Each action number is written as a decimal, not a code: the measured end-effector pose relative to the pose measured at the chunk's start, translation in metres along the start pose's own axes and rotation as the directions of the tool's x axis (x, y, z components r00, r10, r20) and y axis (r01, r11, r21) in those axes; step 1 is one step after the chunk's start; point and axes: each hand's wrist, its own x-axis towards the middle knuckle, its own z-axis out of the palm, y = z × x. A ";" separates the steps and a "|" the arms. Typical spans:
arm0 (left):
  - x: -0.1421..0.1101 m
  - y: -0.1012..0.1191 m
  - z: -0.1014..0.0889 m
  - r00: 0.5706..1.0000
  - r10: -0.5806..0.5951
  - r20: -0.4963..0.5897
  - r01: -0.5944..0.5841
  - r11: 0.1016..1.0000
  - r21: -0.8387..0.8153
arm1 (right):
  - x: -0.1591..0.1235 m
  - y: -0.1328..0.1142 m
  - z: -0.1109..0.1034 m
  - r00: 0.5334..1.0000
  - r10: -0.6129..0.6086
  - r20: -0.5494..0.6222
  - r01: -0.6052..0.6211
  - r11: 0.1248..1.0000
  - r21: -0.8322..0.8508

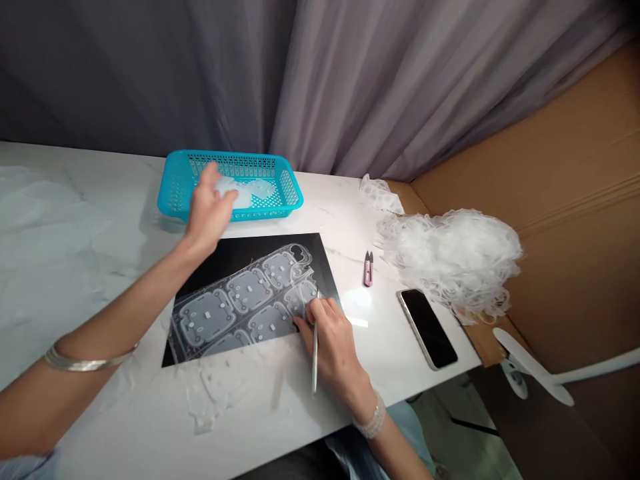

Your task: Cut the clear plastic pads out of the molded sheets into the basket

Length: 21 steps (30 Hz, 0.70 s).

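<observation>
My left hand [210, 207] reaches over the near left part of a turquoise perforated basket [293, 193], its fingers apart. Translucent whitish pieces [260, 189] lie in the basket, some right beside those fingers. My right hand [333, 337] grips a slim, light-coloured pen-like tool [315, 360], its dark tip pointing away from me. That hand rests at the right edge of a clear moulded sheet [250, 290] with several rounded panels. The sheet lies on a black mat [220, 253] and hangs past its near edge. Fingers cover part of the sheet's right side.
Pink thread snips [369, 270] and a phone [429, 328] lie on the white table [345, 227] to the right. Behind them is a heap of stringy clear scraps [455, 257] against cardboard [540, 153]. More clear film [45, 233] covers the left; small offcuts [205, 407] lie in front.
</observation>
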 end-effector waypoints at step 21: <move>0.004 0.018 0.107 0.820 0.121 0.560 -0.386 0.839 0.383 | 0.074 0.107 -0.046 0.927 0.365 -0.083 -0.260 0.787 0.560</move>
